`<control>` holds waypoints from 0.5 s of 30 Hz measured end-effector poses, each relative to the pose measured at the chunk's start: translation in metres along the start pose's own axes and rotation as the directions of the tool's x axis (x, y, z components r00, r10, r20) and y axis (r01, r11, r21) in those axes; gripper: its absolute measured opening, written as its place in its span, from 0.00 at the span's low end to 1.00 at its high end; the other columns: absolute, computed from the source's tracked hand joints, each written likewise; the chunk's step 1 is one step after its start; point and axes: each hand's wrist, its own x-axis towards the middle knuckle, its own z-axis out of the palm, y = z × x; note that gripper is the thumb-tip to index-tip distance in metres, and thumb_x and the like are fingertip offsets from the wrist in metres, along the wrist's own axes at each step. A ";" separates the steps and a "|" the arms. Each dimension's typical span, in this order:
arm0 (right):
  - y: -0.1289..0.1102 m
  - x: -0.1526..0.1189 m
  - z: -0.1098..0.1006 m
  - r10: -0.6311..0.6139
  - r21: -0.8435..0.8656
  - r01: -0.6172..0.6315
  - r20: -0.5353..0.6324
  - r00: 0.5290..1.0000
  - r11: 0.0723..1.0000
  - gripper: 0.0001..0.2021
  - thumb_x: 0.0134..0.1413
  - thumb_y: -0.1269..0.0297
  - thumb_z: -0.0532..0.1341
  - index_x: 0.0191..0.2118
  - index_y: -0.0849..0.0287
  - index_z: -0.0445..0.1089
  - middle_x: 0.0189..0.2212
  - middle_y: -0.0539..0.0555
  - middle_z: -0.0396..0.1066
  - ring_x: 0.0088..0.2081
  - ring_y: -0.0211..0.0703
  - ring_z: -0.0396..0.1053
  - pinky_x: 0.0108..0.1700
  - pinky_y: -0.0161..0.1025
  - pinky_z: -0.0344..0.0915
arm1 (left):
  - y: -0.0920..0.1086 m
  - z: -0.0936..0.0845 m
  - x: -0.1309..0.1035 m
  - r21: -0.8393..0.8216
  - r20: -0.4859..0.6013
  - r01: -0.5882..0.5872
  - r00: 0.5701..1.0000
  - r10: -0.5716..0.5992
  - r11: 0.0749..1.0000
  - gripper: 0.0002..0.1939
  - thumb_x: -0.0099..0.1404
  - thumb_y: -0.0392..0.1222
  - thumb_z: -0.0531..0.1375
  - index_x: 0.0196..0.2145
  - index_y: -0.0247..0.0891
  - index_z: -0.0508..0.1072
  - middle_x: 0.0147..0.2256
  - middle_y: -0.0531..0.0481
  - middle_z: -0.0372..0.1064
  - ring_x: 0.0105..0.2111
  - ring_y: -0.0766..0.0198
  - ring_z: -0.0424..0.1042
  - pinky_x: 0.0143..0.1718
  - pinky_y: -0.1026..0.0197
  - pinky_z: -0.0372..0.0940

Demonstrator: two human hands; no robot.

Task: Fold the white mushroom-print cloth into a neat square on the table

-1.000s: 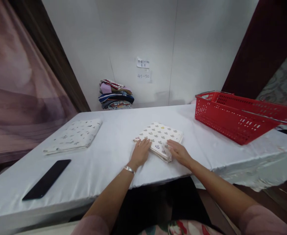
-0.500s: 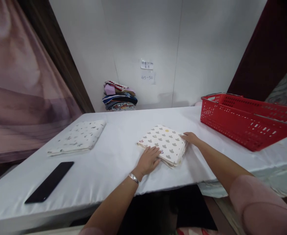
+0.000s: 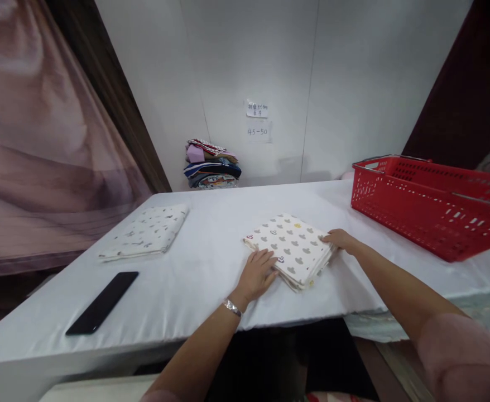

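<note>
A folded white cloth with grey mushroom-like prints (image 3: 293, 243) lies turned at an angle on the white-covered table (image 3: 211, 223). My left hand (image 3: 256, 274), with a silver bracelet at the wrist, rests flat at the cloth's near left edge, its fingers spread. At the right corner, my right hand (image 3: 340, 240) has its fingers round the cloth's edge, the thumb side partly out of sight. Several layers show along the cloth's near edges.
Another folded white printed cloth (image 3: 148, 231) lies at the left, with a black phone (image 3: 102, 302) nearer the front edge. A red basket (image 3: 429, 206) stands at the right. Stacked folded fabrics (image 3: 212, 164) are at the wall, beside paper notes (image 3: 257, 120).
The view has turned a little, so everything sits further right in it. Both hands stay at the same edges of the mushroom-print cloth.
</note>
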 end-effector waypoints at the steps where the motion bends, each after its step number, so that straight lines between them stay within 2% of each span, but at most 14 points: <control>1: 0.005 -0.005 -0.002 0.023 0.024 -0.024 0.026 0.999 0.999 0.16 0.47 0.59 0.62 0.40 0.63 0.71 0.38 0.59 0.73 0.36 0.46 0.71 0.29 0.35 0.67 | 0.002 0.001 -0.001 -0.032 -0.019 0.031 0.999 -0.032 0.999 0.19 0.67 0.48 0.52 0.53 0.41 0.68 0.56 0.46 0.63 0.59 0.54 0.56 0.60 0.45 0.51; 4: 0.014 -0.018 -0.007 0.076 0.081 -0.086 0.123 0.990 0.993 0.13 0.43 0.59 0.65 0.34 0.61 0.71 0.35 0.58 0.72 0.36 0.45 0.70 0.29 0.35 0.68 | 0.011 0.006 -0.004 -0.151 -0.086 0.178 0.978 -0.192 0.972 0.17 0.68 0.48 0.51 0.49 0.41 0.71 0.56 0.45 0.63 0.59 0.56 0.57 0.60 0.47 0.53; 6: 0.015 -0.024 -0.011 0.087 0.091 -0.104 0.177 0.980 0.990 0.12 0.40 0.61 0.67 0.31 0.61 0.71 0.33 0.57 0.72 0.36 0.46 0.69 0.29 0.36 0.69 | 0.019 0.008 -0.004 -0.228 -0.105 0.315 0.933 -0.345 0.921 0.17 0.67 0.48 0.51 0.47 0.40 0.73 0.56 0.44 0.62 0.59 0.55 0.57 0.60 0.48 0.53; 9: 0.010 -0.030 -0.016 0.086 0.132 -0.117 0.221 0.971 0.984 0.13 0.38 0.61 0.68 0.31 0.62 0.70 0.34 0.58 0.72 0.36 0.47 0.70 0.29 0.37 0.70 | 0.035 0.012 -0.001 -0.334 -0.076 0.527 0.811 -0.579 0.782 0.21 0.64 0.51 0.54 0.50 0.37 0.70 0.61 0.41 0.55 0.60 0.53 0.55 0.60 0.51 0.53; 12: 0.005 -0.033 -0.014 0.104 0.176 -0.148 0.238 0.966 0.973 0.16 0.41 0.55 0.67 0.32 0.61 0.70 0.38 0.61 0.73 0.37 0.48 0.71 0.30 0.40 0.71 | 0.050 0.014 0.007 -0.405 0.001 0.670 0.680 -0.733 0.622 0.29 0.62 0.51 0.56 0.57 0.35 0.61 0.64 0.38 0.45 0.61 0.52 0.54 0.60 0.53 0.52; 15: 0.006 -0.033 -0.008 0.097 0.187 -0.135 0.199 0.975 0.973 0.18 0.42 0.51 0.67 0.32 0.62 0.71 0.35 0.63 0.73 0.34 0.51 0.72 0.28 0.44 0.72 | 0.061 0.015 0.017 -0.429 0.047 0.723 0.617 -0.786 0.542 0.34 0.60 0.49 0.57 0.60 0.34 0.54 0.64 0.36 0.43 0.63 0.52 0.49 0.61 0.55 0.50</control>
